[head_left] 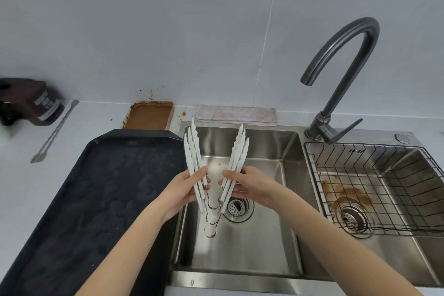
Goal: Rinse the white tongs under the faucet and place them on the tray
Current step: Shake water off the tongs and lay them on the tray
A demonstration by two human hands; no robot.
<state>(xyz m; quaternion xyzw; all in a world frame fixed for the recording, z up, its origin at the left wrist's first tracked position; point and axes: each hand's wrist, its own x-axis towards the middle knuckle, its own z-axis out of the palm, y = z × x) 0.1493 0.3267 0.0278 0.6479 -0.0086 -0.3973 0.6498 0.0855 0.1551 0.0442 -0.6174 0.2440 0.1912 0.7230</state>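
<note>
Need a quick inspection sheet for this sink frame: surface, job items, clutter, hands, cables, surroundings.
Surface: pale countertop with a steel double sink; brown stains in the right basin under a wire basket.
Job's things: white tongs, several stacked, spread in a V over the left basin; black tray left of the sink; faucet, no water seen.
Clutter: brown-soiled small tray, folded cloth, metal utensil, dark bottle.
Grippers: left hand and right hand each grip one side of the tongs.
Cables: nothing seen.
Surroundings: grey tiled wall.
</note>
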